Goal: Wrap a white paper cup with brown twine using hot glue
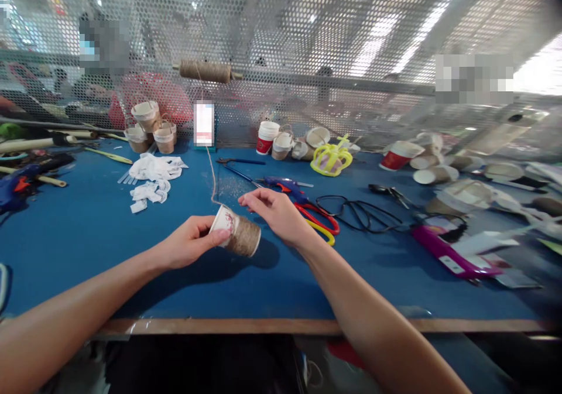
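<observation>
My left hand [195,239] is closed around the rim end of a paper cup [222,224], which lies tilted on its side in the air above the table. Brown twine [244,237] is wound around the cup's lower part, and a printed white band shows near its mouth. From a spool [205,71] at the back, a loose strand [212,174] runs down to the cup. Just right of the cup, my right hand [270,209] has its fingers curled and pinched together; whatever they hold, if anything, cannot be made out.
Glue gun [285,188], pliers [241,161], red-and-yellow-handled scissors [322,218] and a black cable [360,215] lie beyond my right hand. White lace scraps [156,168] lie back left. Twine-covered cups [147,116] and a yellow basket [331,158] stand by the mesh panel. A purple tool [452,256] lies right.
</observation>
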`<state>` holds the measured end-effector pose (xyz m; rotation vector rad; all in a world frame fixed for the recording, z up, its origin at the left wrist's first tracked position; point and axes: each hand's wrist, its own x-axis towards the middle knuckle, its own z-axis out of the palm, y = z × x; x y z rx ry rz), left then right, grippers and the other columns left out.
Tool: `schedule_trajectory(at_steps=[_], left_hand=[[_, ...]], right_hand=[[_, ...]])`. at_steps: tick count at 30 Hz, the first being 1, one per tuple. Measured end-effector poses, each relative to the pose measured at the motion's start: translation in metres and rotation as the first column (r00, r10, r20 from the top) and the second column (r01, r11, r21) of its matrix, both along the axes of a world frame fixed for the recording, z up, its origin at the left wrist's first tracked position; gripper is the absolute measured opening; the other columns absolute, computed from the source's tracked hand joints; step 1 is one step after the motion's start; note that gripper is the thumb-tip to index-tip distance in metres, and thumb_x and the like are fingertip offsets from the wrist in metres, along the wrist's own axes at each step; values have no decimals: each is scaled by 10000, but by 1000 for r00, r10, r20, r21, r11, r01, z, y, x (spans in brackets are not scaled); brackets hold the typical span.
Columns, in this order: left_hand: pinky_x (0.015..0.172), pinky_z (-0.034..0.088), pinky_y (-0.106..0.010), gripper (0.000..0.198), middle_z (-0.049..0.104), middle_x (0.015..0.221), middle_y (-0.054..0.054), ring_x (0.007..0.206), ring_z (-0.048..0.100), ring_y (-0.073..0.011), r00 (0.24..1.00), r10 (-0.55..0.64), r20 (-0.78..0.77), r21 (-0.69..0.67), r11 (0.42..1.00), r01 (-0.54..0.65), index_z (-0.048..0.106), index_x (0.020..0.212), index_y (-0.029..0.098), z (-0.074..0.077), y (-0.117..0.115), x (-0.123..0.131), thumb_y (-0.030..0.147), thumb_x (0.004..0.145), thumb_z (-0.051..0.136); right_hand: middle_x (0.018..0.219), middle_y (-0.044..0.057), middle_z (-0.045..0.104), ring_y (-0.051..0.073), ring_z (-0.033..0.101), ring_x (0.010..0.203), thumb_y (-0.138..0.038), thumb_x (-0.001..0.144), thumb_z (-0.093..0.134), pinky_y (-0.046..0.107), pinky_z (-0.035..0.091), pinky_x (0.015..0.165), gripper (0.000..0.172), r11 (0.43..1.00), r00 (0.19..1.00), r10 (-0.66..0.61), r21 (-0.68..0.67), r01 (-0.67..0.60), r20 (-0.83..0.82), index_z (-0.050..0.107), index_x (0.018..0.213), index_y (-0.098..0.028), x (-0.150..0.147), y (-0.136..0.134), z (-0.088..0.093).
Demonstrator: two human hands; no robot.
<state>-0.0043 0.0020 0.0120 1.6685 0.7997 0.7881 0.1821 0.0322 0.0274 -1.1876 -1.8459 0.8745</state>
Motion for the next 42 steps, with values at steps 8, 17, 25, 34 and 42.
schedule_trajectory(at_steps=[8, 17, 25, 34, 42], left_hand=[[775, 435, -267, 346, 666, 899, -67, 816, 571, -178, 996, 89, -17, -23, 996, -89, 644, 918, 97, 0, 1, -1, 383, 787, 498], [762, 445, -275, 350, 666, 875, -66, 799, 570, -178, 997, 53, -55, -4, 999, -53, 636, 979, 98, 1, -1, -4, 353, 799, 478], [772, 448, -301, 339, 662, 893, -71, 826, 571, -194, 998, 57, -25, 31, 998, -56, 639, 917, 102, 1, 1, -6, 378, 810, 474], [745, 452, -280, 388, 672, 889, -71, 807, 580, -201, 991, 110, -73, 127, 987, -100, 636, 914, 92, 1, 6, -8, 417, 811, 450], [770, 453, -303, 378, 670, 913, -89, 838, 580, -220, 985, 155, -73, 144, 979, -144, 614, 897, 96, -5, 12, -11, 423, 807, 447]], right_hand=[[908, 113, 635, 210, 575, 863, -332, 838, 394, 331, 411, 776, 301, 865, 786, -501, 233, 444, 361, 589, 905, -113, 43, 29, 6], [1118, 87, 537, 211, 518, 1003, -329, 826, 507, 436, 412, 847, 299, 772, 520, -533, 131, 622, 667, 541, 1056, -142, 71, 59, -14], [1108, 73, 538, 179, 549, 936, -304, 843, 490, 387, 464, 782, 286, 741, 623, -577, 18, 671, 528, 520, 1091, -165, 81, 67, -14], [628, 7, 590, 116, 580, 554, -243, 706, 550, 242, 476, 535, 103, 898, 910, -413, -184, 400, -34, 501, 749, -163, 67, 33, 25], [454, -18, 522, 56, 432, 379, -353, 706, 583, 182, 342, 369, 244, 961, 995, -73, -270, 53, -65, 627, 725, -113, 39, 2, 52]])
